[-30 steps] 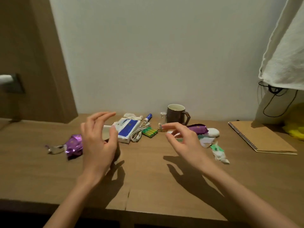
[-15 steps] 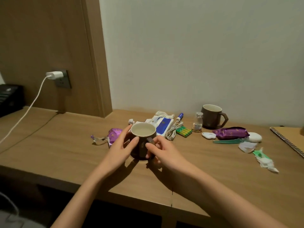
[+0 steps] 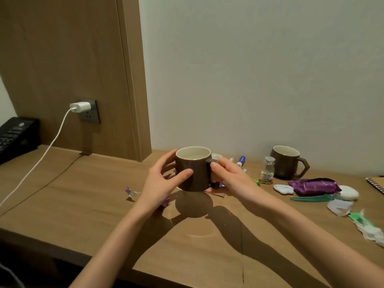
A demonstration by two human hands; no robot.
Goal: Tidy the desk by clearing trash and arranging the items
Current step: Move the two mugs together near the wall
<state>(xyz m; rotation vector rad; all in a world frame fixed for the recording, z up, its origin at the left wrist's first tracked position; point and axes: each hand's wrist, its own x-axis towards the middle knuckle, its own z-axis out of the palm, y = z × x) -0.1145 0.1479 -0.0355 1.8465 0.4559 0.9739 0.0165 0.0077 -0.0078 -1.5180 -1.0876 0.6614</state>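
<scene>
A brown mug [image 3: 195,173] with a pale inside hangs upright above the wooden desk [image 3: 83,194], held between both hands. My left hand [image 3: 160,181] wraps its left side and my right hand [image 3: 230,177] grips its handle side. A second brown mug [image 3: 287,162] stands by the wall at the right. Near it lie a small glass bottle [image 3: 267,170], a blue marker [image 3: 241,161], a purple snack packet [image 3: 313,186], a green-handled tool [image 3: 311,198] and crumpled wrappers [image 3: 367,227]. A small clear-and-purple wrapper [image 3: 131,192] lies left of my left wrist.
A white charger [image 3: 80,106] sits in a wall socket with its cable [image 3: 39,161] trailing across the desk's left part. A black telephone [image 3: 14,136] stands at the far left. A spiral notebook [image 3: 376,185] shows at the right edge. The desk's front edge runs below my forearms.
Both hands closed on the brown mug and lifted it off the desk, up and toward the wall. The view swung left and nearer.
</scene>
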